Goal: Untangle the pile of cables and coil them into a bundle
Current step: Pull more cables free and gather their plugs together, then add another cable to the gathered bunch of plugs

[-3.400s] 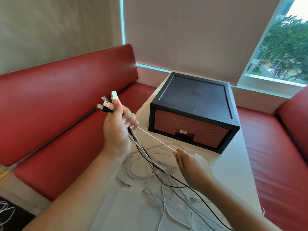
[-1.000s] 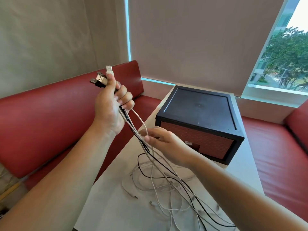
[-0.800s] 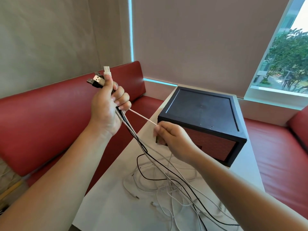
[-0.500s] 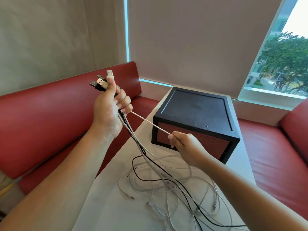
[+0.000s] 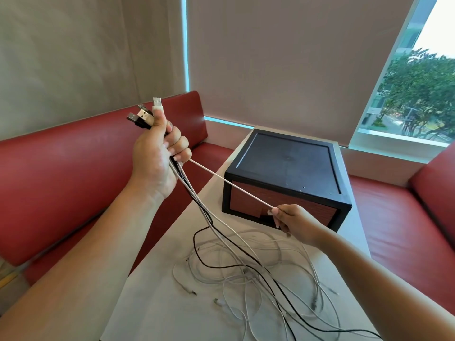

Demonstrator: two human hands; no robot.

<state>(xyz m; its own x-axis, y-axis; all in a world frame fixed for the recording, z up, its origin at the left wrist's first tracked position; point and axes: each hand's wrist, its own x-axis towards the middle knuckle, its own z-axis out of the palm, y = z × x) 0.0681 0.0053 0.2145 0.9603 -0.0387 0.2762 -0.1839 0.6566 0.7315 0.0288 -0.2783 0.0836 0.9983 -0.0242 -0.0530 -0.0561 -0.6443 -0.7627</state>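
Observation:
My left hand (image 5: 157,156) is raised above the table's left edge and grips a bunch of cables just below their USB plugs (image 5: 145,114), which stick up past my thumb. From my fist the black and white cables hang down into a tangled pile (image 5: 258,271) on the white table (image 5: 152,308). One white cable (image 5: 231,184) runs taut from my left fist to my right hand (image 5: 293,222), which pinches it low in front of the box.
A black box with a brick-patterned front (image 5: 285,178) stands at the table's far end. Red bench seats (image 5: 61,168) run along the left and back, with another red seat (image 5: 403,217) on the right. A window (image 5: 418,89) is at the upper right.
My right hand has slid along the white cable, down and to the right away from my left hand, pulling that cable taut. My left hand has stayed raised.

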